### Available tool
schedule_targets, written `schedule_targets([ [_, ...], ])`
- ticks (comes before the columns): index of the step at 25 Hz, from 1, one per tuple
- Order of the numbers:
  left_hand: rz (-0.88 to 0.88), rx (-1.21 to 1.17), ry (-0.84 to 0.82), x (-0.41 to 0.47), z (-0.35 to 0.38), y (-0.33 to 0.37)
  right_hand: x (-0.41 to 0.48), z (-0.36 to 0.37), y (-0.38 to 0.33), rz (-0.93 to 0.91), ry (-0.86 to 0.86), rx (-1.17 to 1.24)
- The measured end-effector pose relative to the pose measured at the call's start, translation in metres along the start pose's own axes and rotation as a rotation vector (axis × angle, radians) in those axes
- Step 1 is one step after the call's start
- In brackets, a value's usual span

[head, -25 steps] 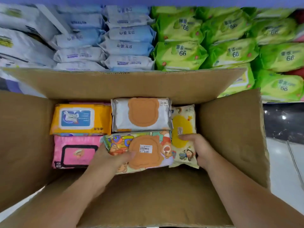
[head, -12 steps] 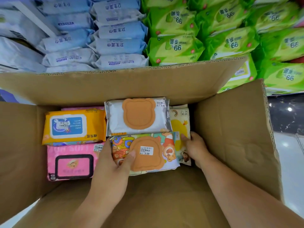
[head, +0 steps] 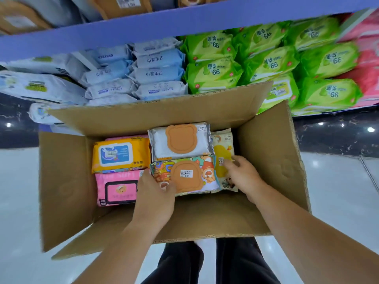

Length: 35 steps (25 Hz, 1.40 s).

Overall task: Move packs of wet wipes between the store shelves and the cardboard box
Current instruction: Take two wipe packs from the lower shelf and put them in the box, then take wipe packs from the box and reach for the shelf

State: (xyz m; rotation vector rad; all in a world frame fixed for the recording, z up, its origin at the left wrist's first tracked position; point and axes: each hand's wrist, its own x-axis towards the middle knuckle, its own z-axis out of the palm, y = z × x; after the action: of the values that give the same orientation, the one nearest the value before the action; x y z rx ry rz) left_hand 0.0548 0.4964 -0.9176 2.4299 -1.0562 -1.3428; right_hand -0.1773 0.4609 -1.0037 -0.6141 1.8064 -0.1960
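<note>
Dark-trousered legs [head: 207,263] stand on glossy pale floor [head: 338,191] below an open corrugated cardboard box [head: 272,152], matte brown with raw, ragged flap edges. The left hand [head: 155,193] grips the near-left end of the cartoon pack [head: 184,175], a soft, shiny pillow-shaped wrapper with an orange bear-shaped lid; its thumb lies on top and its fingers go down the side. The right hand [head: 244,177] lies on the cream pack [head: 222,158], with loosely bent fingertips at the cartoon pack's right edge; I cannot tell whether it grips anything. Five packs show in the box, the others being a pink pack [head: 119,187], a yellow pack [head: 121,154] and a white pack [head: 180,140]. Beyond, under the blue shelf edge [head: 184,23], are two stacks of crinkled pale blue packs [head: 160,74] and puffy green packs [head: 215,66], blurred.
</note>
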Motion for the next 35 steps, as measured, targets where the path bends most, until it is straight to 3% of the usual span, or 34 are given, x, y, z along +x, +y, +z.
schedule_targets([
  [5, -0.016, -0.044, -0.188, -0.058, -0.049, 0.065, -0.112, -0.030, -0.045, -0.035, -0.061, 0.211],
  [10, 0.009, -0.056, -0.300, -0.127, -0.114, 0.130, -0.247, -0.060, -0.091, -0.120, -0.007, 0.257],
  [20, 0.328, -0.039, -0.498, -0.288, -0.212, 0.242, -0.463, -0.139, -0.138, -0.295, 0.303, 0.464],
  [28, 0.635, -0.025, -0.547, -0.378, -0.201, 0.362, -0.537, -0.256, -0.152, -0.414, 0.431, 0.592],
  [35, 0.892, -0.026, -0.573, -0.483, -0.105, 0.503, -0.564, -0.434, -0.142, -0.572, 0.575, 0.580],
])
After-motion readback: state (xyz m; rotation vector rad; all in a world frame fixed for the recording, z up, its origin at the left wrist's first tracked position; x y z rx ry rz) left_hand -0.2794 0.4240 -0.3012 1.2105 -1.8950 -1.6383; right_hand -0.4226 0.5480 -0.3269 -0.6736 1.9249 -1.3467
